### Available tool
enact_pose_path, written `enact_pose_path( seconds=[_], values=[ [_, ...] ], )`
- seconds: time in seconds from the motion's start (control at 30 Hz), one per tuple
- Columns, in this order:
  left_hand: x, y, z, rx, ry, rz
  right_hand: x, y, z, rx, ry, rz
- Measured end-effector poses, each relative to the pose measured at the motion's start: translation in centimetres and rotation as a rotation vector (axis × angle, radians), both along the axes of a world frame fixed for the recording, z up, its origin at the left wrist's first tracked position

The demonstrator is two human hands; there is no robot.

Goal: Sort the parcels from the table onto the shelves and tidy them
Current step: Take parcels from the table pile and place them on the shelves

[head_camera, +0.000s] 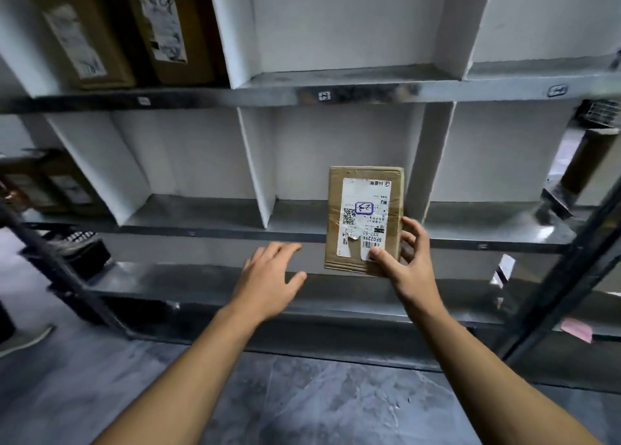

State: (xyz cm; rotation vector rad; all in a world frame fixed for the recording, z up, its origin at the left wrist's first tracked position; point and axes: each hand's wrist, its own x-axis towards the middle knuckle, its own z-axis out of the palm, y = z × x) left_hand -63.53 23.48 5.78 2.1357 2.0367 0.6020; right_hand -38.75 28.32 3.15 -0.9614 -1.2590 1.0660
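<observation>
Head view: what does the right hand hold?
— Its fingers pinch a flat brown parcel at the lower right corner, thumb on the white label, the rest curled round the right edge.
— Where is the parcel?
— Upright above those fingers, before the centre compartment of the middle shelf.
— And the left hand?
— Spread and relaxed, holding nothing, just left of the parcel and apart from it. Two brown boxes stand on the upper shelf, far up-left.

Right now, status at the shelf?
Right hand grips parcel by its lower corner, upright, before the shelf. Left hand open, off the parcel. No obstruction seen.
</observation>
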Motion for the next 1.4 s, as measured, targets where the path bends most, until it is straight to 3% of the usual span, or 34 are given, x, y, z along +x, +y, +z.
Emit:
enact_pose_path(
  seconds=[0.33,0.67,1.23,1.4],
  values=[
    [-5.1,9.5,-0.5,-0.013,0.194,0.073,-6.5,14.0,-2.2,0.039,-0.123,0.028],
    [-7.9,18.7,-2.1,-0.043,0.119,0.046,-11.4,24.6,-5.9,-0.031,-0.244,0.019],
    [-13.3,23.5,-7.4,-0.062,-0.07,-0.041,-16.0,30.0,-10.8,-0.104,-0.395,-0.004],
    [-14.3,23.3,-7.6,-0.055,-0.09,-0.051,-17.2,29.9,-10.8,-0.163,-0.364,-0.054]
  ],
)
